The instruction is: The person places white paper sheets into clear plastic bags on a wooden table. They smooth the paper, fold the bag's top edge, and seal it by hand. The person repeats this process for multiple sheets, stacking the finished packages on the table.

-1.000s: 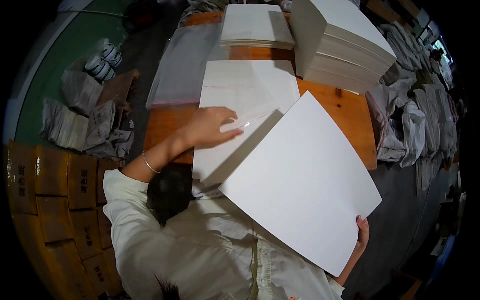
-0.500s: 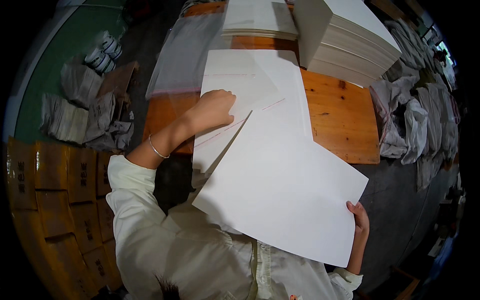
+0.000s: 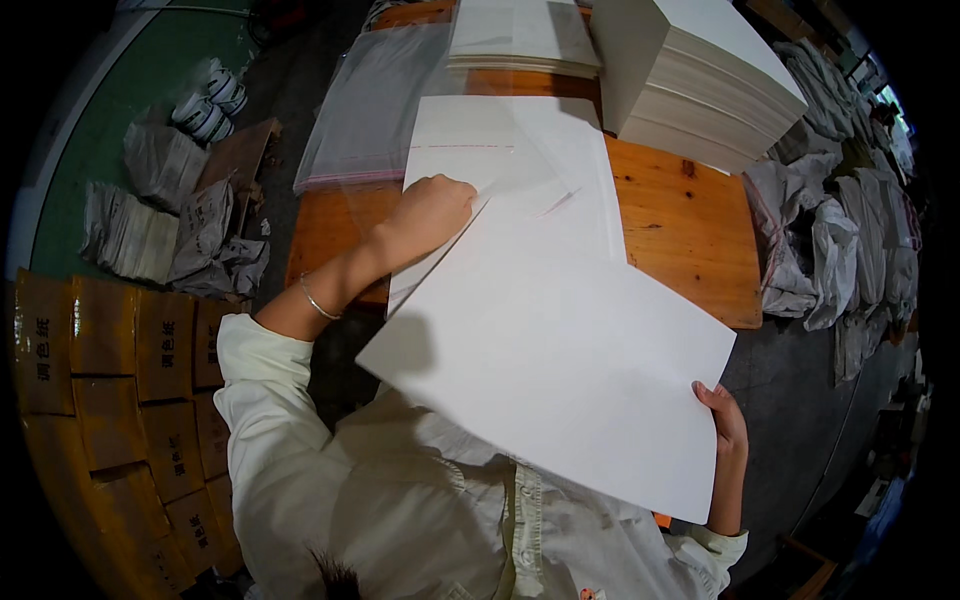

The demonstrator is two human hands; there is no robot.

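A large white paper sheet (image 3: 570, 370) slants across in front of my chest. My right hand (image 3: 728, 415) grips it at its right edge, thumb on top. Its far left corner reaches up beside my left hand (image 3: 438, 212), which is closed, knuckles up, on the edge of a clear plastic bag (image 3: 530, 170). That bag has a thin red line along its flap and lies over more white paper (image 3: 575, 125) on the wooden table. My left fingertips are hidden under the hand. The sheet's corner meets the bag near the closed fingers; whether it is inside cannot be told.
On the wooden table (image 3: 690, 240) lie a pile of clear bags (image 3: 375, 110) at left, a low paper stack (image 3: 525, 35) behind and a tall board stack (image 3: 690, 110) at right. Brown cartons (image 3: 105, 340) stand at left; plastic sacks (image 3: 830, 250) lie at right.
The white sheet has moved up and left, its far corner now close to my left hand. The bag's flap has shifted, and less of its red line shows.
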